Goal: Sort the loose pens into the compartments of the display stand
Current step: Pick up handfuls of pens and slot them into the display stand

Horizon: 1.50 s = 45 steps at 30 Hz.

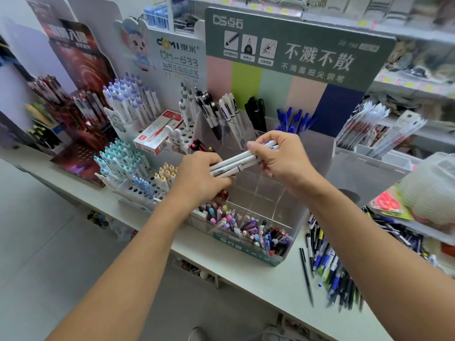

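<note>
- Both hands hold a small bundle of white pens [236, 162] level above the clear stand [290, 217], probably to square the ends before dropping them in.
- Left hand [197, 175] has its fingers curled round the bundle's lower end; right hand [280, 153] pinches the upper end between thumb and fingers.
- So the bundle spans between the two grips, over the stand's bare middle compartments.
- White pens [230, 109] like these already stand in a back compartment, a likely home for them.
- More loose pens [330, 264] lie heaped on the bench [246, 274], right of the stand.
</note>
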Motion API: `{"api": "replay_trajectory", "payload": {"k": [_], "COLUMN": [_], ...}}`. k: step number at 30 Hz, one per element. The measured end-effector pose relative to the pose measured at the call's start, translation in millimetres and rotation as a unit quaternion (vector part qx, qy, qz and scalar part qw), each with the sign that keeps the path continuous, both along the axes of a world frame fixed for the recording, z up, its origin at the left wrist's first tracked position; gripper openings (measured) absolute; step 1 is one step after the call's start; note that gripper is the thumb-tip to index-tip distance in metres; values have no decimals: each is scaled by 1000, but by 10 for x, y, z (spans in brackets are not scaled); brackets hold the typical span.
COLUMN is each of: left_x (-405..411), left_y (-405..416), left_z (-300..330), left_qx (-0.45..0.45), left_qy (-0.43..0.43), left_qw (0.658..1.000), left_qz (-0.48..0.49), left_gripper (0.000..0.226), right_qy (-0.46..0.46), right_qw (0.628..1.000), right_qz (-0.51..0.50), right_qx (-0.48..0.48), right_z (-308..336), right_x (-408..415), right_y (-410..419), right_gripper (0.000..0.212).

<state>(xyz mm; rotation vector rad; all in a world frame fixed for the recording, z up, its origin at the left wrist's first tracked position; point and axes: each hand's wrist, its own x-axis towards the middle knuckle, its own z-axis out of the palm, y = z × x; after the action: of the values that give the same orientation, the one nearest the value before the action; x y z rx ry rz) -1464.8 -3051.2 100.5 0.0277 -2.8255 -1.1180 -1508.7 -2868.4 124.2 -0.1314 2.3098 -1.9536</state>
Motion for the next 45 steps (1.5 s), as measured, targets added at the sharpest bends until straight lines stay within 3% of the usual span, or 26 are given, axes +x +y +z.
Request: {"api": "replay_trajectory", "payload": {"k": [2,3,5,7,8,10,13,16,19,21,25,30,32,36,40,45], "left_x": [19,39,45,-3,-35,-108,-236,-349,-463,-531,-587,-520,-465,-392,-362,-219], "left_y": [-93,-90,-10,87,126,191,206,83,-107,-163,-156,-241,-293,-344,-253,158], "left_z": [17,35,59,84,106,150,206,194,87,38,24,-1,-3,-9,22,0], "left_qx": [163,305,546,650,671,679,654,558,356,263,180,206,214,232,247,281], "left_qy": [-59,-98,-130,-103,-87,-58,-17,32,50,27,20,-7,-12,-10,-14,7], "left_qw": [985,947,827,743,721,709,735,812,920,957,980,974,973,967,964,959], "left_qz": [-24,-24,27,117,151,181,180,166,155,118,82,91,90,100,98,40], "left_gripper": [14,20,30,34,35,37,35,36,21,13,16,17,17,15,13,7], "right_qy": [-15,-21,-26,-27,-30,-40,-27,123,319,374,372,284,266,255,285,370], "right_qw": [1000,999,999,999,999,999,999,985,900,847,765,683,684,738,768,851], "right_qz": [-19,-24,-30,-23,-10,17,-5,-77,-106,-45,104,209,218,206,156,15], "right_qx": [-13,-16,-12,4,12,2,-31,93,276,375,516,640,643,589,552,373], "right_z": [8,5,-12,-29,-30,-43,37,359,822,1008,921,668,629,606,713,788], "right_x": [-49,-63,-73,-79,-75,-57,-79,-274,-541,-704,-987,-1172,-1191,-1248,-1125,-434], "right_y": [71,88,83,48,20,-44,-70,35,45,-91,-479,-705,-712,-654,-539,19], "right_gripper": [16,16,16,17,18,19,19,17,14,12,16,19,25,28,29,18]}}
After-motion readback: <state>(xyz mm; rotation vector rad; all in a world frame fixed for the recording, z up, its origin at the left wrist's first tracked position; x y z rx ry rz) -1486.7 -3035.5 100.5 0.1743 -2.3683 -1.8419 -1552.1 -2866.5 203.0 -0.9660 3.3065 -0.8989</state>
